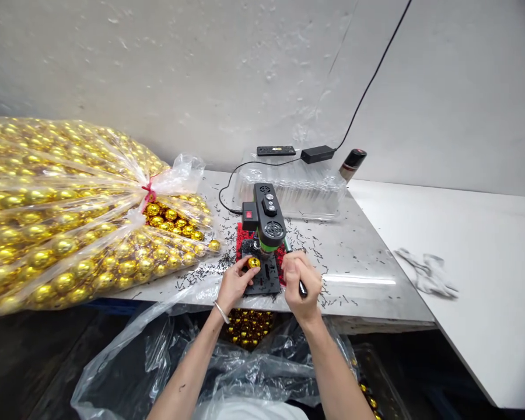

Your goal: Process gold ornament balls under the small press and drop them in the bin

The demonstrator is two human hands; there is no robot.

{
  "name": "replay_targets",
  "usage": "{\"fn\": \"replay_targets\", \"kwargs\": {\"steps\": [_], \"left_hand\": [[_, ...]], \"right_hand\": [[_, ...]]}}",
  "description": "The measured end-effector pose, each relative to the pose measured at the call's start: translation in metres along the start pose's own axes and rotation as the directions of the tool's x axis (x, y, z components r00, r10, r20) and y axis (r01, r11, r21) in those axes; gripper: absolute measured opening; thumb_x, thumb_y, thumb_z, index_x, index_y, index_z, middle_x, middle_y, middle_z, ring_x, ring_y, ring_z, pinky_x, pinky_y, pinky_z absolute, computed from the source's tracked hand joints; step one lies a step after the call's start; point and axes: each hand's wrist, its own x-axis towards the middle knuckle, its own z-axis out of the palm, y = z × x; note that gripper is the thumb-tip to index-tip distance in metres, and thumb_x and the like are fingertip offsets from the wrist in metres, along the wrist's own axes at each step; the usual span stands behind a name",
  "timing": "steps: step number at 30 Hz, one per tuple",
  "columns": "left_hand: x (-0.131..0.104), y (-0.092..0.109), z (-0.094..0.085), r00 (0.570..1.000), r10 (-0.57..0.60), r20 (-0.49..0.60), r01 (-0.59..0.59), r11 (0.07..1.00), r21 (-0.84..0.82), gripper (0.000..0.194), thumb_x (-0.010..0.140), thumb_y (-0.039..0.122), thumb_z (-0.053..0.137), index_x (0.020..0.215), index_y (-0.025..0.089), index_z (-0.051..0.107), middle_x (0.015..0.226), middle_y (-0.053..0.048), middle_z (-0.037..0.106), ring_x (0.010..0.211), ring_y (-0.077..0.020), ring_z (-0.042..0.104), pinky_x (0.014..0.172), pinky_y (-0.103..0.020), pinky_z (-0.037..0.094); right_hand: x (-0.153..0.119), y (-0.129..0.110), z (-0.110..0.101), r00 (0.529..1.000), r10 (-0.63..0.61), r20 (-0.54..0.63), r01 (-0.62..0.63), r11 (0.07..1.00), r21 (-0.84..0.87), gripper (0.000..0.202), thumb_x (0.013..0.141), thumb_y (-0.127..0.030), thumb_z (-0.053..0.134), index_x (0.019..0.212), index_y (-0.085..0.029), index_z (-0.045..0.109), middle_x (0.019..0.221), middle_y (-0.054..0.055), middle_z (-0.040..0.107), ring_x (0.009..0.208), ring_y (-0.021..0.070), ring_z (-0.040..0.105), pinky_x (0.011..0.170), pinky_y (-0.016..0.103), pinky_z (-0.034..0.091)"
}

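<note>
A small black bench machine point(270, 217) with a red switch and round vents stands on the metal worktop. My right hand point(301, 283) is wrapped round its lever handle point(303, 290), whose black end sticks out below the fist. Between the fingertips of my left hand point(235, 284) is a shiny gold ball point(254, 262), held at the machine's black base plate point(265, 283), just below the head. A dark mark shows on the ball, too small to make out. Red material point(244, 233) lies under the base.
A big clear bag of gold balls point(70, 233), tied with red string, fills the left. Behind the machine stand a clear plastic tray point(289, 195), a black power adapter point(318, 154) and a spray can point(352, 165). Black shavings litter the worktop. Gloves point(426, 272) lie right; an open bag point(157, 344) hangs below.
</note>
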Motion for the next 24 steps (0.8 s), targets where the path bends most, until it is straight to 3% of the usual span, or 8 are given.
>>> {"fn": "replay_targets", "kwargs": {"steps": [4,7,10,13,17,24], "left_hand": [[-0.001,0.003,-0.001,0.991,0.113,0.069,-0.13,0.934,0.332,0.048,0.079,0.039,0.064,0.121,0.015,0.064,0.046,0.006,0.055,0.048,-0.014,0.056,0.057,-0.025,0.043],[-0.004,0.004,-0.001,0.97,0.227,0.089,-0.242,0.85,0.468,0.042,0.081,0.035,0.063,0.118,0.014,0.064,0.066,-0.001,0.067,0.056,-0.015,0.06,0.064,-0.027,0.047],[-0.006,0.002,0.001,0.934,0.342,0.101,-0.342,0.779,0.525,0.036,0.083,0.029,0.062,0.115,0.015,0.063,0.097,-0.008,0.071,0.068,-0.0159,0.065,0.071,-0.028,0.051],[-0.007,-0.002,0.003,0.909,0.401,0.117,-0.392,0.721,0.572,0.034,0.085,0.029,0.06,0.117,0.016,0.061,0.113,-0.01,0.067,0.081,-0.0184,0.068,0.078,-0.03,0.052],[-0.007,-0.001,0.005,0.9,0.413,0.138,-0.4,0.661,0.634,0.034,0.088,0.033,0.058,0.119,0.02,0.06,0.118,-0.008,0.066,0.095,-0.0213,0.067,0.083,-0.03,0.052],[-0.006,-0.001,0.007,0.902,0.411,0.134,-0.394,0.654,0.646,0.033,0.089,0.034,0.056,0.119,0.021,0.06,0.118,-0.008,0.066,0.093,-0.0206,0.068,0.081,-0.03,0.054]], "right_hand": [[-0.001,0.001,0.001,1.0,-0.012,-0.007,0.012,1.0,0.007,0.025,0.087,-0.006,0.039,0.067,-0.019,0.045,0.068,0.002,0.051,0.066,0.0129,0.05,0.058,0.027,0.04],[-0.001,0.002,0.0,1.0,-0.021,-0.001,0.021,1.0,0.017,0.025,0.087,-0.006,0.039,0.067,-0.02,0.044,0.067,0.002,0.051,0.067,0.0133,0.05,0.058,0.027,0.04],[-0.001,0.001,-0.001,1.0,-0.023,0.01,0.023,1.0,0.005,0.025,0.088,-0.006,0.039,0.068,-0.02,0.045,0.066,0.001,0.05,0.067,0.0134,0.05,0.058,0.027,0.04],[0.001,-0.001,-0.002,1.0,-0.021,0.019,0.021,1.0,-0.018,0.026,0.088,-0.006,0.039,0.068,-0.02,0.045,0.065,0.001,0.05,0.067,0.0133,0.051,0.057,0.027,0.04],[-0.003,0.0,-0.001,1.0,0.0,0.016,0.0,1.0,-0.008,0.027,0.089,-0.007,0.038,0.066,-0.02,0.044,0.062,0.001,0.049,0.067,0.0141,0.052,0.057,0.028,0.041],[-0.03,0.024,0.01,0.998,-0.065,-0.003,0.065,0.998,-0.002,0.027,0.093,-0.017,0.035,0.068,-0.02,0.046,0.068,0.002,0.052,0.064,0.0137,0.051,0.057,0.029,0.044]]}}
